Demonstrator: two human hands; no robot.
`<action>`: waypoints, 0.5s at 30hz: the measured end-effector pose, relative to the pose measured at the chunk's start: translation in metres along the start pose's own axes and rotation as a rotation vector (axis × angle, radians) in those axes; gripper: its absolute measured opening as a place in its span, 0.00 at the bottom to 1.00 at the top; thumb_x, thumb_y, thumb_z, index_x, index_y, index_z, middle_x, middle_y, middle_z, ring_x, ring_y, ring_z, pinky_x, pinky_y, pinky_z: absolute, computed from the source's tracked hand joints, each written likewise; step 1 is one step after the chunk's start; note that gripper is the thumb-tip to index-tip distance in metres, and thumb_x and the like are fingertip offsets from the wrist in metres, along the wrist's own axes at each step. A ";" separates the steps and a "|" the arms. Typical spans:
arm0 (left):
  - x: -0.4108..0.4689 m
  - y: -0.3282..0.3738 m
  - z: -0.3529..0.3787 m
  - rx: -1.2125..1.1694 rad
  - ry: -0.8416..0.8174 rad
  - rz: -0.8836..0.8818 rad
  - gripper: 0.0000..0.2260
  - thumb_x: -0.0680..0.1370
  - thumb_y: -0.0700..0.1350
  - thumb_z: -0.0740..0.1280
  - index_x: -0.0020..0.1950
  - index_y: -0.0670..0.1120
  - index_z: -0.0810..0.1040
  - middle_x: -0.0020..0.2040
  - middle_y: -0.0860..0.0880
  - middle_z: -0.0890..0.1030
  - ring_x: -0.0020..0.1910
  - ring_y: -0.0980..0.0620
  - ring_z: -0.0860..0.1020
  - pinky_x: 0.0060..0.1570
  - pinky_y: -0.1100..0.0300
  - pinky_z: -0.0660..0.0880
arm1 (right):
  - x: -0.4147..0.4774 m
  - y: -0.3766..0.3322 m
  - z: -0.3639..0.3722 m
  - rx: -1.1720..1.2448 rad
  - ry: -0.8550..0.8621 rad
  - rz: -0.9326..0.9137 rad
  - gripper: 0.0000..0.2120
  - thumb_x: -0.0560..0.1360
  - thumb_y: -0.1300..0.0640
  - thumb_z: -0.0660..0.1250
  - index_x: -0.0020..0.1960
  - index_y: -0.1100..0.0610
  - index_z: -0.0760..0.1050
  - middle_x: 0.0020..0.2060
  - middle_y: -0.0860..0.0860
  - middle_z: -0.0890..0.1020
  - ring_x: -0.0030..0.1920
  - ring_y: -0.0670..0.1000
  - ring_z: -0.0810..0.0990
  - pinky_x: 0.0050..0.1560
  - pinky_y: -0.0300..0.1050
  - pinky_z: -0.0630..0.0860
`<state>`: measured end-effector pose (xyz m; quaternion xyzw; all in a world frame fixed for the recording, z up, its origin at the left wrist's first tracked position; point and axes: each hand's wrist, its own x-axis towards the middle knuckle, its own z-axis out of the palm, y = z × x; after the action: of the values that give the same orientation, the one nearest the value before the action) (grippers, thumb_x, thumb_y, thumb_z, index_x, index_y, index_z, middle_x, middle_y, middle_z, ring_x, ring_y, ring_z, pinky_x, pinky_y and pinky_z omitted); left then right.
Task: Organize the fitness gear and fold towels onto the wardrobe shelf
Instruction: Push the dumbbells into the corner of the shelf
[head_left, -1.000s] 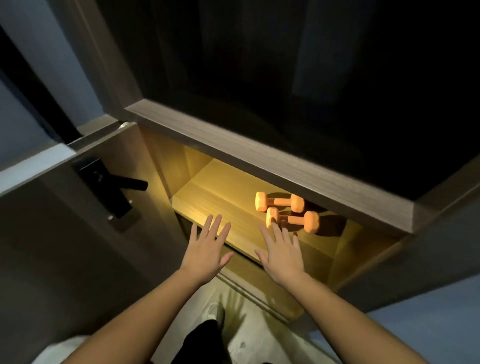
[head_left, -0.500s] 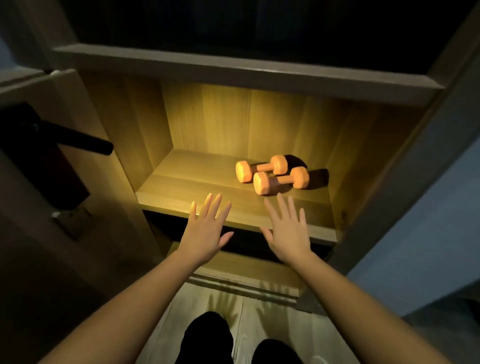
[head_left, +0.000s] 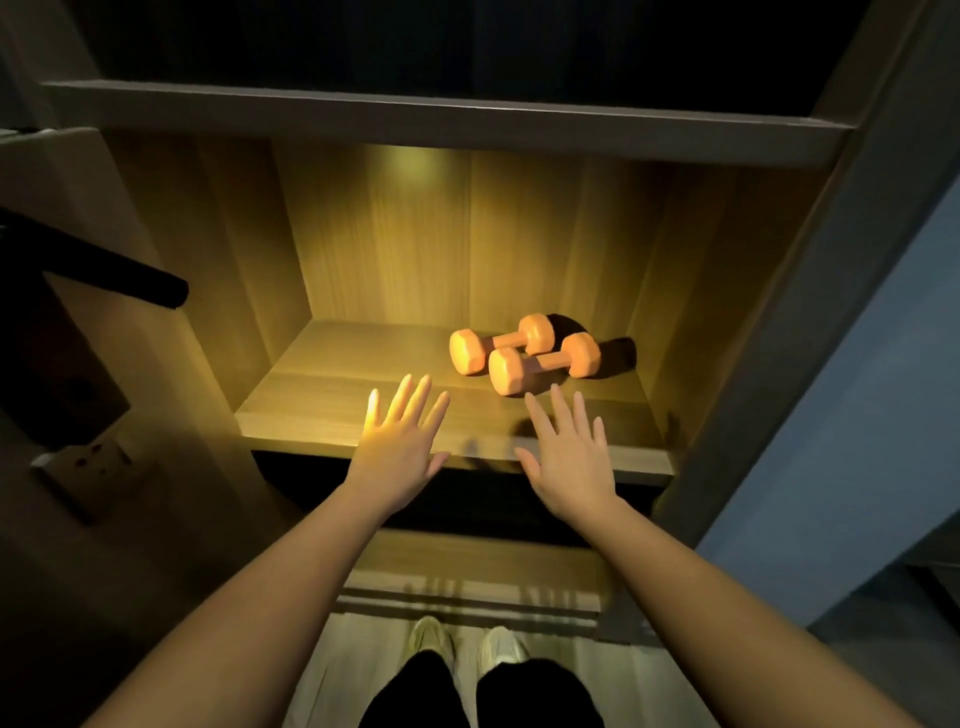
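Resting on shelf (head_left: 322, 410): orange dumbbells (head_left: 506, 371) touching, right of middle
Left hand (head_left: 400, 441): fingers spread, empty, over front edge
Right hand (head_left: 569, 457): spread, empty, near dumbbells
Far left: black door handle (head_left: 130, 278)

Warm light in wood wardrobe (head_left: 415, 234), blue wall (head_left: 857, 415) rt, black door handle (head_left: 130, 280) lt, pale floor (head_left: 330, 675)

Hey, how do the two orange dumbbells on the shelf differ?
The front dumbbell lies nearer the edge of the shelf and further right; the back dumbbell sits deeper in and further left. The front dumbbell partly overlaps the back dumbbell in view. Both are orange, lying down, roughly parallel.
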<state>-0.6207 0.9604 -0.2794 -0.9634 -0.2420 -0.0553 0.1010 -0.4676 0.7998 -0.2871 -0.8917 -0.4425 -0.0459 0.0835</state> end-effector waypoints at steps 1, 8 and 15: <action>0.015 -0.005 0.007 0.010 -0.011 0.006 0.32 0.81 0.61 0.53 0.80 0.50 0.45 0.80 0.45 0.44 0.79 0.44 0.42 0.75 0.40 0.48 | 0.016 0.000 0.006 0.008 -0.013 0.011 0.33 0.81 0.41 0.54 0.79 0.46 0.43 0.79 0.53 0.46 0.78 0.59 0.44 0.76 0.61 0.50; 0.138 -0.028 0.048 0.057 -0.151 0.050 0.33 0.82 0.59 0.54 0.79 0.50 0.39 0.80 0.45 0.40 0.78 0.42 0.38 0.74 0.40 0.44 | 0.121 0.008 0.050 0.095 -0.119 0.078 0.35 0.81 0.42 0.54 0.78 0.47 0.34 0.78 0.51 0.39 0.77 0.59 0.53 0.73 0.57 0.62; 0.227 -0.035 0.068 0.063 -0.110 0.145 0.36 0.81 0.55 0.59 0.79 0.50 0.38 0.79 0.45 0.38 0.78 0.42 0.40 0.76 0.43 0.48 | 0.182 0.018 0.071 0.140 0.068 0.020 0.35 0.79 0.45 0.62 0.79 0.53 0.50 0.74 0.56 0.65 0.73 0.58 0.65 0.67 0.54 0.70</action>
<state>-0.4346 1.1092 -0.3041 -0.9764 -0.1782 0.0126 0.1214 -0.3430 0.9449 -0.3301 -0.8859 -0.4327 -0.0442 0.1610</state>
